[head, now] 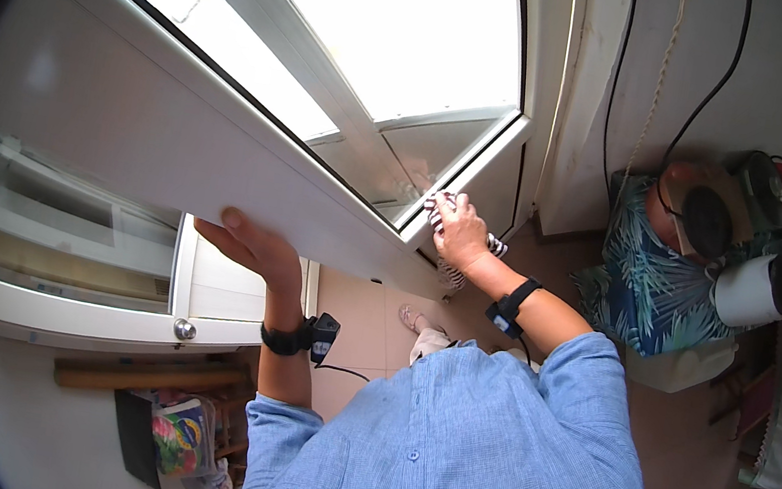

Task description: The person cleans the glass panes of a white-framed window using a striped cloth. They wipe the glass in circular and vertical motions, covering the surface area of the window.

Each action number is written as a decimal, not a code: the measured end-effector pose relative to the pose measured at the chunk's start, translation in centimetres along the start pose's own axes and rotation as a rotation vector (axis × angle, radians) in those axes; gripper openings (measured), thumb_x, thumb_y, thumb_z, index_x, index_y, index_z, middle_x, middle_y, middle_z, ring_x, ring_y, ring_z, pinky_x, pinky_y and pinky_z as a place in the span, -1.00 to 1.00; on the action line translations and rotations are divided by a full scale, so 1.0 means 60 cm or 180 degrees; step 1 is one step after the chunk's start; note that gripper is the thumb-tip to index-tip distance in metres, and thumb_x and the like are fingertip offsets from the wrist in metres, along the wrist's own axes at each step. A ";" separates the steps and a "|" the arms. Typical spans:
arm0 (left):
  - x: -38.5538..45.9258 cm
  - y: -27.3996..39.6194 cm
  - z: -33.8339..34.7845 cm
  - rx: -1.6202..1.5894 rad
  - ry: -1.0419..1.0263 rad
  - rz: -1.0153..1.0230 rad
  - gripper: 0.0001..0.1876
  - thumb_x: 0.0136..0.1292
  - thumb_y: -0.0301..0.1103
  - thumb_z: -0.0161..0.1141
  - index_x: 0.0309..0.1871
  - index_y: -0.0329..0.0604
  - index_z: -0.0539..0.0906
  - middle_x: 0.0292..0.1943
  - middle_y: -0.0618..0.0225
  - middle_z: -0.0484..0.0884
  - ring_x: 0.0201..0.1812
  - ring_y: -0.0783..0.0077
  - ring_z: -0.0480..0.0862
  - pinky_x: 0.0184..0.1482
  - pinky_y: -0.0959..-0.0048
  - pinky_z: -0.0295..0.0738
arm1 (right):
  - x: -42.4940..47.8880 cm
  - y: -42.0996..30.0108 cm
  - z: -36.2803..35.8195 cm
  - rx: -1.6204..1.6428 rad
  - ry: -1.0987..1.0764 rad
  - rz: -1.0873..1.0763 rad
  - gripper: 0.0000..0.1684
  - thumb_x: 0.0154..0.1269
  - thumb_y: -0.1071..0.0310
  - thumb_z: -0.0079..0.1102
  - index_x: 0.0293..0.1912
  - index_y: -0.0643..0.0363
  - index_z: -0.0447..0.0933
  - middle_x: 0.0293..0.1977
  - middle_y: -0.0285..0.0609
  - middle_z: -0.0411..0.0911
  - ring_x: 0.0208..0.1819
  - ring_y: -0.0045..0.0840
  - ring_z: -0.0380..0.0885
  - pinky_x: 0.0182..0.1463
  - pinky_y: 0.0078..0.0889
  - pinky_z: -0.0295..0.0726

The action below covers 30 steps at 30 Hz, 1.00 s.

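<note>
My right hand (464, 236) holds a bunched brown-and-white striped cloth (498, 245) against the lower corner of a white glazed door (176, 106). Part of the cloth hangs below my palm beside the frame. Farther left, my left hand (257, 251) is at the same door's edge, thumb toward the panel face and fingers partly hidden. Bright daylight fills the glass pane (408, 27) above my right hand. Each wrist wears a black strap with a small device.
A second white door (231, 296) with a round metal knob (184, 329) stands at left. At right, a leaf-patterned cloth (647, 283) lies under pots and a white container (748, 290). Cords (615, 88) hang along the wall. A plastic-wrapped package (180, 437) sits lower left.
</note>
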<state>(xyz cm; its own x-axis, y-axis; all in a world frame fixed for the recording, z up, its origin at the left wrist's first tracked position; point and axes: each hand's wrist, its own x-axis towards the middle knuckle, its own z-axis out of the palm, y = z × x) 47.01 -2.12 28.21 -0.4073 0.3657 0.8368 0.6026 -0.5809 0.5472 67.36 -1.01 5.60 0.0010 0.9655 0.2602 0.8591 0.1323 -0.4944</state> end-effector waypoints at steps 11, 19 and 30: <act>0.001 -0.047 -0.016 -0.0222 -0.0096 -0.0032 -0.42 0.55 0.14 -0.14 0.12 -0.35 0.34 -0.07 0.18 0.37 -0.07 0.40 0.41 0.06 0.39 0.34 | -0.050 -0.065 0.015 0.0356 -0.0470 -0.0479 -0.16 -0.10 0.32 0.43 0.28 -0.07 0.41 0.04 0.03 0.38 0.00 -0.13 0.55 -0.01 -0.12 0.66; -0.005 -0.023 -0.015 -0.0321 -0.0071 0.0000 -0.47 0.56 0.08 -0.10 0.10 -0.36 0.33 -0.08 0.20 0.38 -0.09 0.44 0.41 0.05 0.46 0.35 | -0.053 -0.044 0.003 0.0464 -0.0624 -0.0634 -0.21 -0.08 0.36 0.38 0.25 -0.15 0.46 0.05 0.03 0.39 0.01 -0.11 0.56 0.02 -0.12 0.64; -0.004 -0.001 -0.017 -0.0318 -0.0126 0.0077 -0.46 0.56 0.10 -0.12 0.06 -0.34 0.34 -0.10 0.19 0.37 -0.10 0.42 0.40 0.01 0.40 0.36 | -0.032 -0.082 -0.098 0.1929 -0.0022 -0.0430 -0.43 0.09 0.28 0.36 0.14 0.01 0.49 -0.08 0.00 0.49 -0.05 -0.08 0.57 0.04 -0.16 0.59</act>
<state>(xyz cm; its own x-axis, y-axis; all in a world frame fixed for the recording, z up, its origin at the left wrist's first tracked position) 46.37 -2.94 27.96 -0.3650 0.3780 0.8508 0.5395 -0.6589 0.5242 66.14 -4.85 12.38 -0.0924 0.9325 0.3491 0.4080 0.3552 -0.8410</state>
